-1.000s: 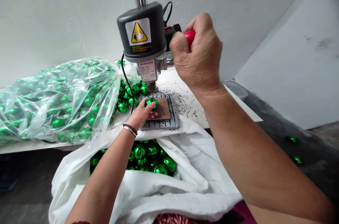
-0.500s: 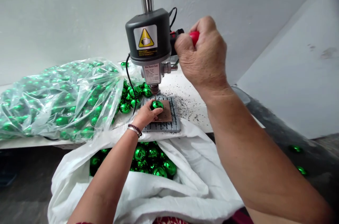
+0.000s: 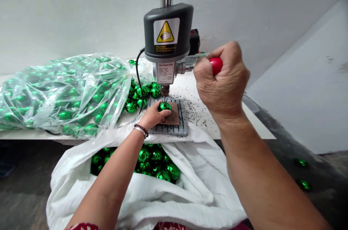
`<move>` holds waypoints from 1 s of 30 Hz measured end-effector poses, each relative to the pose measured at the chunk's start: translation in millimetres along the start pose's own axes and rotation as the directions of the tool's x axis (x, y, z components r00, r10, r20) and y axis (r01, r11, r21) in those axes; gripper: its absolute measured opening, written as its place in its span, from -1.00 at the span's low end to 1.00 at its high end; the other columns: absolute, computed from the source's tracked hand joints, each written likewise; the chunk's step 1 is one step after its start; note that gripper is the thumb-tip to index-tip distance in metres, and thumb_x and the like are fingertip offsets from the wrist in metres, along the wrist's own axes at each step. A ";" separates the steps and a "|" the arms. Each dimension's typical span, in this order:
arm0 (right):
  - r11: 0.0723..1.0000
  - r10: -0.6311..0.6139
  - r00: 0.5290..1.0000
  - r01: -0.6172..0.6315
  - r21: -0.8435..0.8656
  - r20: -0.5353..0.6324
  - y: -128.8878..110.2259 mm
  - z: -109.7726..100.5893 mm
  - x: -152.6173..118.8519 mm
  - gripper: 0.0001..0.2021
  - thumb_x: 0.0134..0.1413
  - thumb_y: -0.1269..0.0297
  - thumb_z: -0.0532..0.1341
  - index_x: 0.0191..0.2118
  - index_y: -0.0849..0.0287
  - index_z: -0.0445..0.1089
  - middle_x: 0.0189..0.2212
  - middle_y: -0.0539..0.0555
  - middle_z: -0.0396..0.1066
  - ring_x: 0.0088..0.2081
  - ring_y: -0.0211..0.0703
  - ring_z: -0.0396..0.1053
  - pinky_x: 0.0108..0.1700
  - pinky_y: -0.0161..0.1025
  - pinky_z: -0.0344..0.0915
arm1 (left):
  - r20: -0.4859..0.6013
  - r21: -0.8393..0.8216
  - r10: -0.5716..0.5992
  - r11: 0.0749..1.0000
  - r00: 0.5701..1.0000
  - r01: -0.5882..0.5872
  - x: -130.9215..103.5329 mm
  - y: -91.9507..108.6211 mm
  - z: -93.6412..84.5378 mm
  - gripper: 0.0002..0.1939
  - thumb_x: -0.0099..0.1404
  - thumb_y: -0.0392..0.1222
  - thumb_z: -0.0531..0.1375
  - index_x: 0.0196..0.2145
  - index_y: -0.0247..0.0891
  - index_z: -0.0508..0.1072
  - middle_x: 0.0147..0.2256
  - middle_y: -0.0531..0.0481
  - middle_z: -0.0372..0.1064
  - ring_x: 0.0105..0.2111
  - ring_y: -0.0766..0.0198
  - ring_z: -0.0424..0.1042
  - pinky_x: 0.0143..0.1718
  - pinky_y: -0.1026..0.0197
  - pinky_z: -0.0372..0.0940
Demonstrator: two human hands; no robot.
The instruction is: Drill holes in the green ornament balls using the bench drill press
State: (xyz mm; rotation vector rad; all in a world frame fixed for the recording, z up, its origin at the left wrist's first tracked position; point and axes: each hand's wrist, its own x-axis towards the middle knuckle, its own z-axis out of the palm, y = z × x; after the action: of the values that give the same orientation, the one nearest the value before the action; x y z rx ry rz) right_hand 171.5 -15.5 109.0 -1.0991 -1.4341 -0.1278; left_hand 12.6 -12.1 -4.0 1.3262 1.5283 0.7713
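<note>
A shiny green ball rests on a brown pad over the grey base plate of a bench drill. My left hand holds the ball from its left and front sides, thumb and fingers round it. Just above the ball is the drill bit, at or very near its top. My right hand is closed round the red knob of the drill's lever, right of the machine.
A clear plastic bag of green balls lies on the white table at the left, with loose balls beside the drill. Dark shavings cover the table at right. In front, a white sack holds green balls. Two balls lie on the floor.
My right hand has moved down with the red knob, and the lever has turned downward. My left hand still holds the ball under the drill. The view has shifted slightly.
</note>
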 end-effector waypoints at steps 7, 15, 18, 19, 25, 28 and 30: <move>0.996 0.029 0.999 -0.031 -0.086 -0.027 -3.7 -0.9 -8.8 -0.85 0.07 0.19 0.07 -0.40 0.12 0.12 -0.54 -0.05 0.18 -0.50 -0.36 0.10 -0.38 -0.32 0.17 | -0.003 -0.063 0.025 0.998 1.000 -0.026 0.2 -2.4 0.6 -0.53 0.12 -0.17 0.32 0.00 -0.23 0.42 -0.54 0.14 0.31 -0.61 0.44 0.27 -0.57 0.40 0.22; 0.997 0.022 0.995 -0.029 -0.072 -0.096 -1.4 4.0 -21.0 -0.87 0.07 0.20 0.07 -0.39 0.12 0.14 -0.52 -0.04 0.18 -0.50 -0.35 0.14 -0.38 -0.31 0.20 | -0.018 -0.069 -0.001 0.998 1.000 0.000 -3.9 1.5 1.6 -0.55 0.16 -0.21 0.29 0.02 -0.25 0.40 -0.51 0.13 0.30 -0.61 0.46 0.26 -0.57 0.40 0.23; 0.999 0.011 0.991 -0.018 -0.047 -0.134 0.2 6.5 -26.8 -0.87 0.06 0.20 0.08 -0.39 0.12 0.14 -0.54 -0.05 0.19 -0.52 -0.35 0.16 -0.40 -0.31 0.19 | -0.026 -0.060 0.011 0.998 1.000 -0.012 -4.2 0.5 1.9 -0.54 0.16 -0.19 0.29 0.03 -0.25 0.39 -0.50 0.13 0.30 -0.60 0.45 0.27 -0.58 0.40 0.22; 0.999 0.003 0.989 -0.010 -0.040 -0.150 0.9 7.4 -28.7 -0.87 0.06 0.20 0.08 -0.39 0.13 0.14 -0.55 -0.05 0.18 -0.53 -0.36 0.15 -0.41 -0.31 0.18 | -0.029 -0.059 0.020 0.998 0.999 -0.021 -4.1 -0.2 1.9 -0.54 0.15 -0.19 0.29 0.03 -0.25 0.39 -0.50 0.13 0.29 -0.60 0.45 0.26 -0.59 0.40 0.22; 1.000 -0.024 0.980 0.021 -0.016 -0.200 6.1 12.4 -36.4 -0.86 0.06 0.18 0.10 -0.39 0.12 0.16 -0.54 -0.04 0.23 -0.54 -0.35 0.19 -0.44 -0.32 0.19 | -0.024 -0.072 0.048 0.996 0.999 -0.049 -1.6 -4.8 2.4 -0.52 0.14 -0.20 0.29 0.03 -0.25 0.39 -0.53 0.15 0.29 -0.62 0.44 0.24 -0.58 0.38 0.21; 0.999 -0.032 0.978 0.030 -0.011 -0.208 11.9 14.3 -46.2 -0.86 0.08 0.17 0.10 -0.37 0.11 0.17 -0.52 -0.03 0.27 -0.51 -0.32 0.24 -0.42 -0.31 0.22 | -0.031 -0.090 0.044 0.995 0.999 -0.046 -1.2 -6.0 2.6 -0.50 0.12 -0.18 0.30 0.04 -0.23 0.39 -0.51 0.15 0.29 -0.62 0.45 0.23 -0.57 0.38 0.21; 0.999 -0.048 0.979 0.047 -0.008 -0.198 16.7 15.1 -55.6 -0.86 0.09 0.17 0.11 -0.37 0.10 0.18 -0.52 -0.03 0.28 -0.51 -0.31 0.25 -0.42 -0.32 0.22 | -0.035 -0.092 0.047 0.994 0.998 -0.050 -1.2 -6.9 2.5 -0.49 0.11 -0.18 0.30 0.04 -0.23 0.39 -0.50 0.15 0.28 -0.63 0.46 0.21 -0.58 0.38 0.20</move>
State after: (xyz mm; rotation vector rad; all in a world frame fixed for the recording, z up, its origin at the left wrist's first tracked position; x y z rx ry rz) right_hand 159.7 -25.8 51.1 -1.0254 -1.2819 -0.2664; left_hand 12.3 -15.1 -10.7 1.2912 1.4725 0.8883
